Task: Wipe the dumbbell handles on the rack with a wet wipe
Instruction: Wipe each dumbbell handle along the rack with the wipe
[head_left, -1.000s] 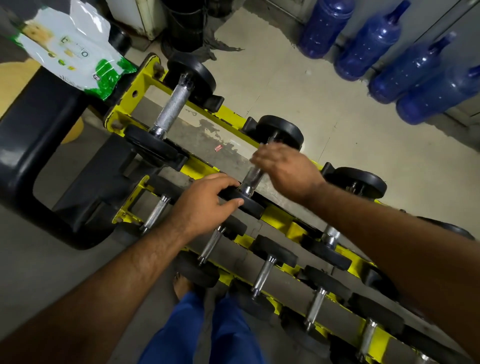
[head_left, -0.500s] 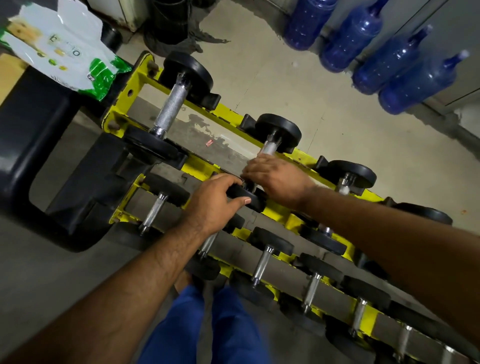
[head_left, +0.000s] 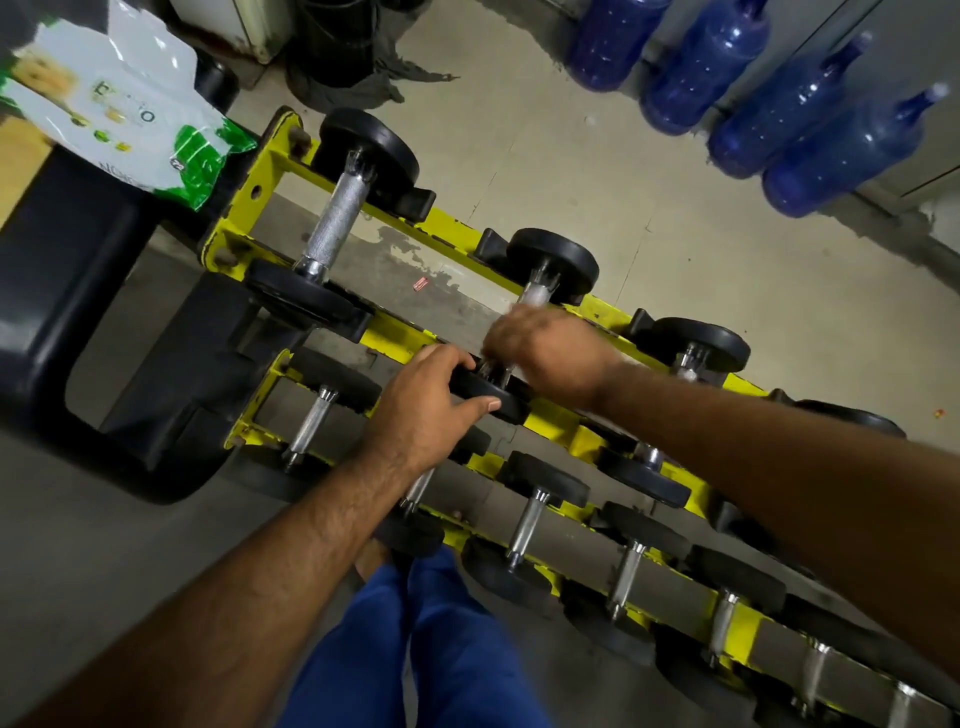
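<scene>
On the upper tier of the yellow rack (head_left: 410, 332), the left hand (head_left: 431, 405) is gripping the near plate (head_left: 485, 389) of the second dumbbell; the right hand (head_left: 550, 348), blurred, is curling around its handle (head_left: 535, 293). Wipe hidden.

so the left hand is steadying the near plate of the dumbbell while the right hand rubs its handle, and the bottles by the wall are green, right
Not quite: the bottles are blue, as the head view shows. The rest holds: the left hand grips the dumbbell's near plate while the right hand is on its handle.
</scene>
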